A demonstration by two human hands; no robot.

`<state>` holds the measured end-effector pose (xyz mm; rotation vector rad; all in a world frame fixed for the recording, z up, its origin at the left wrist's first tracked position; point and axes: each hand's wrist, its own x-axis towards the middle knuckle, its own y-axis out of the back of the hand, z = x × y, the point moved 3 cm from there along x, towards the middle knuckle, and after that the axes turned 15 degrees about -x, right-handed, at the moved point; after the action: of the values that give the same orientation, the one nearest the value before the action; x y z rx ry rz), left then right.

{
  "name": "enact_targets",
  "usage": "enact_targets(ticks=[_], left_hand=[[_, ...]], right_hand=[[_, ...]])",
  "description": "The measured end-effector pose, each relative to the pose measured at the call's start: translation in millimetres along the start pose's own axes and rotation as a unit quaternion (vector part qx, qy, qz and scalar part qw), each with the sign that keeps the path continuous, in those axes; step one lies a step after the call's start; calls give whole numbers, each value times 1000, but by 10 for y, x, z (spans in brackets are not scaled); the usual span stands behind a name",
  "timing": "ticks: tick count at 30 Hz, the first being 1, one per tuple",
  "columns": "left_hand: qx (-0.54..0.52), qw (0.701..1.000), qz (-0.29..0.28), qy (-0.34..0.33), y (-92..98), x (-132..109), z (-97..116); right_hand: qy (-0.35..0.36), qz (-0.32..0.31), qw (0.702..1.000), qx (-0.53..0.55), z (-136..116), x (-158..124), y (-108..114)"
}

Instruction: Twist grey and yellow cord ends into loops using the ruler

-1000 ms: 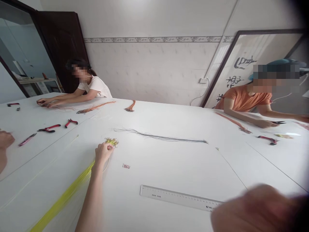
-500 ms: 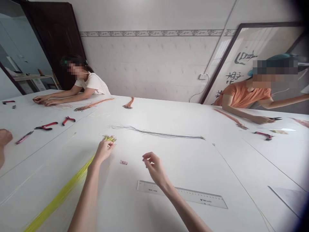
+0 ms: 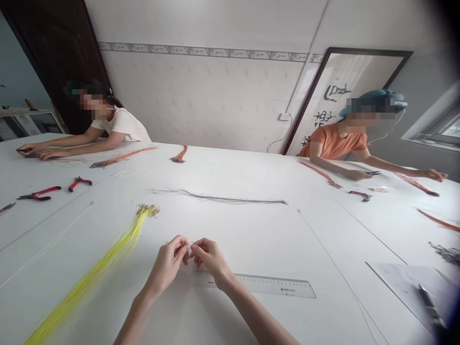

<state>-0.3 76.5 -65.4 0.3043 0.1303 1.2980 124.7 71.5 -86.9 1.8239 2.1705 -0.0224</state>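
Observation:
My left hand [image 3: 176, 254] and my right hand [image 3: 207, 254] meet fingertip to fingertip above the white table [image 3: 230, 220]. Both are pinched closed, and a tiny hook or wire end shows between them, too small to make out well. Beneath my right hand lies a clear ruler [image 3: 273, 286], partly covered by it. To the left a bundle of yellow cords [image 3: 108, 258] with small metal hooks at its top end runs toward the lower left. A thin dark bundle of wires [image 3: 219, 198] lies beyond my hands.
Red-handled pliers [image 3: 45, 193] lie at the left, more pliers [image 3: 360, 195] at the right. Across the table sit a person in white [image 3: 125, 125] and a person in orange [image 3: 334, 141]. Paper [image 3: 398, 282] and a pen [image 3: 429, 304] are at the lower right.
My left hand has left the hooks of the yellow bundle and come beside my right hand. Both are now pinched together. The view has turned rightward.

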Motion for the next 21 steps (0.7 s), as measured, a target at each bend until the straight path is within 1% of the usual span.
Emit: enact_targets(ticks=[4, 10, 15, 21], left_hand=[[24, 1000, 9, -5, -60, -35, -6], [45, 999, 13, -27, -37, -103, -25], [42, 998, 17, -46, -31, -153, -86], [49, 997, 28, -59, -28, -142, -162]], right_hand=[[-5, -12, 1000, 13, 39, -28, 13], [22, -25, 999, 17, -48, -38, 24], [33, -29, 999, 1, -40, -9, 7], [43, -21, 998, -35, -1, 6, 86]])
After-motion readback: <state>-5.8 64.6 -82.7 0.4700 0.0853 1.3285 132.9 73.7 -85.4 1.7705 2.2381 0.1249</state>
